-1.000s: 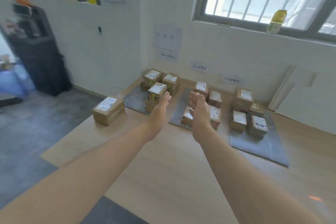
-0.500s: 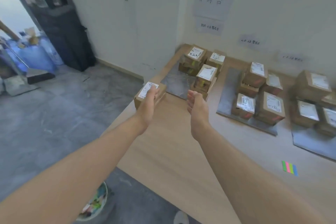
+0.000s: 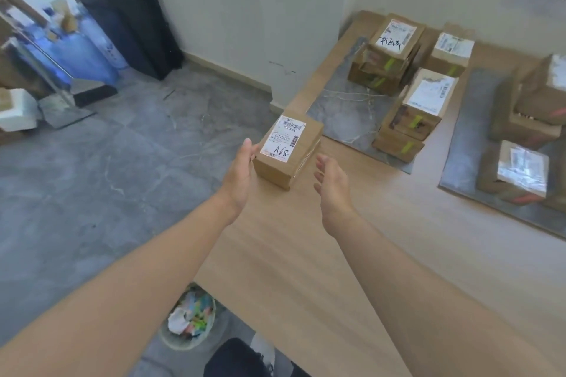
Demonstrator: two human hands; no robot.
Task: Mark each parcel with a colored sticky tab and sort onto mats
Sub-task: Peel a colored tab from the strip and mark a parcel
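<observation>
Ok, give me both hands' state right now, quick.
Left hand: open, fingers straight at the left side of the A68 parcel; contact unclear.
Right hand: open, holding nothing, apart from the parcel.

two hands (image 3: pixel 242 168) (image 3: pixel 332 184), two grey mats (image 3: pixel 346 113) (image 3: pixel 471 131), one parcel (image 3: pixel 294 156) off them, one basket (image 3: pixel 183 345).

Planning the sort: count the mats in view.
2. One marbled grey mat just beyond the A68 parcel; one plain grey mat to its right. Others may lie outside the frame.
</observation>
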